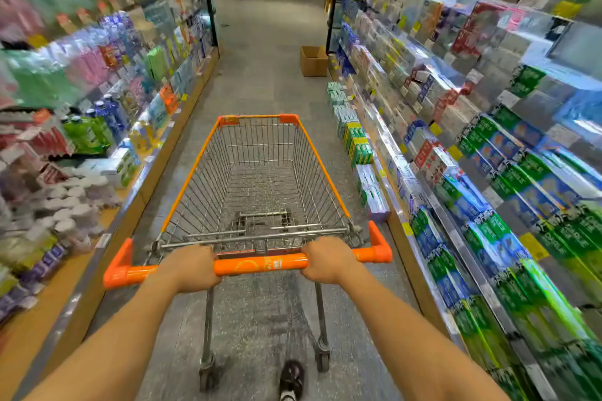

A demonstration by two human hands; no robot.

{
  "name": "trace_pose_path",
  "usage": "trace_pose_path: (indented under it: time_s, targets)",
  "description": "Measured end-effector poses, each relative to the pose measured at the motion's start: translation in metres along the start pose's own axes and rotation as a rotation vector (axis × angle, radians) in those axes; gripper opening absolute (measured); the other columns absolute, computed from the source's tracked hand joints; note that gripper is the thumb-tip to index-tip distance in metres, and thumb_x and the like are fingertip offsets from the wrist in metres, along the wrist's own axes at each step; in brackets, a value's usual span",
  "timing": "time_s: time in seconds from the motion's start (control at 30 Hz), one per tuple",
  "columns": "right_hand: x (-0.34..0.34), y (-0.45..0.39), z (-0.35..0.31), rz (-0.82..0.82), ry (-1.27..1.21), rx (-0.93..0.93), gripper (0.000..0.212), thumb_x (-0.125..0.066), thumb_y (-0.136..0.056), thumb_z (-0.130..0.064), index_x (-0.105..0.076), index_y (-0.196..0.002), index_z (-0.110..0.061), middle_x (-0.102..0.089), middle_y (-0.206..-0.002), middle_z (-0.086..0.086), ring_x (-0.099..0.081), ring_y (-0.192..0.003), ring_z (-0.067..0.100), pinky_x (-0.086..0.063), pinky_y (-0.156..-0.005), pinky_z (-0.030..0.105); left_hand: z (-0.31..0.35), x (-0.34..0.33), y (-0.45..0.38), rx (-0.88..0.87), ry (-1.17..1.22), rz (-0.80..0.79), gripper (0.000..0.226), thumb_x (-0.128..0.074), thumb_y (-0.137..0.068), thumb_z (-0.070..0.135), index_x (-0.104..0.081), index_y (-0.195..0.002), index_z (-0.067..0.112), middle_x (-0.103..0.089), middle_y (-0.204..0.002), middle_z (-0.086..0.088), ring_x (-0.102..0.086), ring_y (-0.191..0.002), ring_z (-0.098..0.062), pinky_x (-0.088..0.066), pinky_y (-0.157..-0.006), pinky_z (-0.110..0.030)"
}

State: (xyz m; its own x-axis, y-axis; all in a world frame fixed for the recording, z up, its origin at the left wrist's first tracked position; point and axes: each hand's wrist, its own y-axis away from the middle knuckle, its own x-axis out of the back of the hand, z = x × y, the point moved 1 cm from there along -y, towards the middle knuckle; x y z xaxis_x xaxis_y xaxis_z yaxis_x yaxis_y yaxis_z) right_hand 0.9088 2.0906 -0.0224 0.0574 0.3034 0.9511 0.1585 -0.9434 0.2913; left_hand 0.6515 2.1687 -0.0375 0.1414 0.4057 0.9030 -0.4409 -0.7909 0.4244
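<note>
The orange handle (260, 265) of the shopping cart (257, 179) is firmly in hand, with both fists wrapped around it! The left hand (189, 268) clamps the bar left of centre, fingers curled over the top and out of sight beyond the knuckles. The right hand (327, 260) grips it right of centre the same way, and a stretch of bare orange bar with a printed logo shows between the two. Both forearms reach in from the bottom corners of the view. Out from the handle, the wire basket (260, 192) sits empty, rimmed in orange, pointing straight down the aisle on the grey speckled floor (260, 58). One dark shoe (291, 379) shows just behind the cart's rear wheels. Stocked shelves (488, 146) crowd both sides, blurred. A cardboard box (313, 60) stands on the floor well ahead, by the right-hand shelving.
</note>
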Motion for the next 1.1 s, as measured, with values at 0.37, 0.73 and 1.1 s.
trace_pose_path:
  time_s: [0.37,0.73,1.1]
  targets:
    - [0.071,-0.230,0.132,-0.039,0.000,0.010,0.020,-0.055,-0.080,-0.032,-0.063,-0.083,-0.013,-0.059,-0.073,0.006,-0.056,-0.066,0.026,-0.040,-0.058,0.029,-0.021,0.115,-0.226,0.036,0.054,-0.049,0.023,-0.057,-0.076,0.035,-0.046,-0.060,0.023,-0.054,-0.063,0.003,-0.049,-0.056,-0.015,-0.037,-0.051,-0.026]
    - [0.161,-0.469,0.244,0.004,0.025,-0.003,0.018,-0.055,-0.083,-0.031,-0.057,-0.078,-0.014,-0.061,-0.078,0.008,-0.057,-0.071,0.028,-0.038,-0.060,0.029,-0.080,0.235,-0.482,0.025,0.027,-0.012,0.020,-0.057,-0.074,0.042,-0.060,-0.074,0.023,-0.063,-0.075,0.002,-0.058,-0.066,-0.015,-0.044,-0.059,-0.028]
    - [0.236,-0.683,0.347,-0.030,0.041,0.019,0.020,-0.053,-0.083,-0.031,-0.061,-0.088,-0.014,-0.066,-0.085,0.009,-0.062,-0.080,0.029,-0.042,-0.063,0.030,-0.125,0.344,-0.707,-0.034,0.029,-0.010,0.024,-0.053,-0.072,0.031,-0.041,-0.055,0.019,-0.045,-0.056,0.003,-0.043,-0.054,-0.016,-0.031,-0.049,-0.026]
